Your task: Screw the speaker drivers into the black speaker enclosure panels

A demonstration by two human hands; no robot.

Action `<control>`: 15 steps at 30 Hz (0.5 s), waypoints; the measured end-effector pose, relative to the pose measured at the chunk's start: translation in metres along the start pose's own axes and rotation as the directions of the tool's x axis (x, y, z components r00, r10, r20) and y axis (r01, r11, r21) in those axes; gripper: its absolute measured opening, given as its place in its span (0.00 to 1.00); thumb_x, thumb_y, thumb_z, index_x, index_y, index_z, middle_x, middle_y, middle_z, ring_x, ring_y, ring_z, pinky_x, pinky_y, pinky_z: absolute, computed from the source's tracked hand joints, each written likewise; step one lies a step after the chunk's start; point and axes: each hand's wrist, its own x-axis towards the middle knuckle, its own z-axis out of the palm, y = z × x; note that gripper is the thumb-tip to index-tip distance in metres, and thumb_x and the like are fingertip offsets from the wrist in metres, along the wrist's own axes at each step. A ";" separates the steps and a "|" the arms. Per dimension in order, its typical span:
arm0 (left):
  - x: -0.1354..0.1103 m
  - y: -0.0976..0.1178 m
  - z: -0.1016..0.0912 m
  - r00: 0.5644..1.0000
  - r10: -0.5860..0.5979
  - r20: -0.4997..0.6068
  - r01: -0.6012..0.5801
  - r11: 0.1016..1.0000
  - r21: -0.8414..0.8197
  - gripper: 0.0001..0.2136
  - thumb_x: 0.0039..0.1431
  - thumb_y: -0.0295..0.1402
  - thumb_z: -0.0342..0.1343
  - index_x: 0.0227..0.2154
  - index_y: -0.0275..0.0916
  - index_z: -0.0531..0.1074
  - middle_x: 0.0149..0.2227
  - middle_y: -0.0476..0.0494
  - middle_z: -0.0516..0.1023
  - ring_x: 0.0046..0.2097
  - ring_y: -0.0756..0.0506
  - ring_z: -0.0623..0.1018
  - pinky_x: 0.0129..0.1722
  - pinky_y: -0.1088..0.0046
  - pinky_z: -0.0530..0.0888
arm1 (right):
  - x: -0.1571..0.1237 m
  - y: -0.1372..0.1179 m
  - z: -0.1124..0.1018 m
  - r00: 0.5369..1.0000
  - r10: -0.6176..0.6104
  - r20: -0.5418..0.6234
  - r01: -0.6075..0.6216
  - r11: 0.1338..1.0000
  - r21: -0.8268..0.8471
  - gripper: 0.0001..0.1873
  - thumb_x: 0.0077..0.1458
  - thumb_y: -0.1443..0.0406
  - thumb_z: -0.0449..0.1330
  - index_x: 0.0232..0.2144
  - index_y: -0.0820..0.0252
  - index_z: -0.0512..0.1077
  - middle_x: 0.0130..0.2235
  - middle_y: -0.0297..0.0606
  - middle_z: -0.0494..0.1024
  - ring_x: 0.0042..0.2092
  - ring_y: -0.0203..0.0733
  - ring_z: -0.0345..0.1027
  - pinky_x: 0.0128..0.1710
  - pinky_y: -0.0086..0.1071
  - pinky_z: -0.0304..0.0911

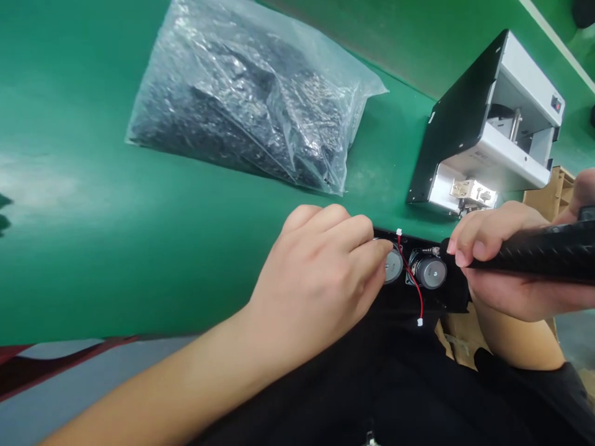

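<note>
Risks first. Black panel (pixel 455 294) is lying between the hands by the near side of the green tabletop (pixel 186 248); it could be sliding or tipping if pressure is landing unevenly, support underneath being hidden. Right hand (pixel 506 223) is gripping a black tool (pixel 543 251), fingers wrapping round it, tip pointing at the right speaker (pixel 432 273); an off-angle push could be sending that tip into the speaker. Left hand (pixel 320 266) is curling in beside the left speaker (pixel 393 266), thumb side hidden, so cannot tell if its grip is pinching anything; a bump there could be nudging that speaker. Red wire (pixel 415 282) is lying loose between the speakers, so a passing finger could be snagging it. Small coiled metal piece (pixel 430 251) is sitting at the tool tip, and could be popping loose if pressed sideways.

Counts, big to small: one tabletop, one clear bag (pixel 260 93) that is holding dark pieces (uncountable through the plastic), one boxy machine (pixel 460 124), one panel, two hands, one tool, two speakers showing, one red wire, two white connectors (pixel 420 322) ending it, one coiled piece.
</note>
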 end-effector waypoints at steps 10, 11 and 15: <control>0.004 0.002 0.002 1.000 -0.013 0.018 0.013 1.000 -0.003 0.15 0.76 0.31 0.55 0.33 0.41 0.82 0.29 0.46 0.73 0.34 0.41 0.69 0.35 0.58 0.61 | 0.004 -0.002 -0.003 0.996 0.033 0.088 -0.025 0.996 -0.090 0.26 0.62 0.35 0.66 0.49 0.40 0.85 0.26 0.28 0.80 0.22 0.40 0.75 0.25 0.38 0.77; 0.004 0.002 0.002 1.000 -0.013 0.018 0.013 1.000 -0.004 0.15 0.76 0.31 0.54 0.33 0.40 0.82 0.29 0.46 0.73 0.34 0.41 0.69 0.35 0.58 0.61 | 0.004 -0.002 -0.002 0.996 0.034 0.086 -0.026 0.995 -0.092 0.26 0.62 0.35 0.67 0.49 0.40 0.85 0.26 0.28 0.80 0.22 0.40 0.75 0.25 0.38 0.77; 0.004 0.001 0.002 0.999 -0.022 0.029 0.023 1.000 -0.008 0.15 0.77 0.31 0.54 0.34 0.40 0.83 0.29 0.46 0.73 0.34 0.41 0.69 0.35 0.58 0.61 | 0.000 -0.001 -0.001 0.999 -0.009 0.048 0.012 0.998 -0.059 0.27 0.62 0.34 0.67 0.51 0.40 0.83 0.26 0.28 0.80 0.22 0.41 0.73 0.24 0.38 0.76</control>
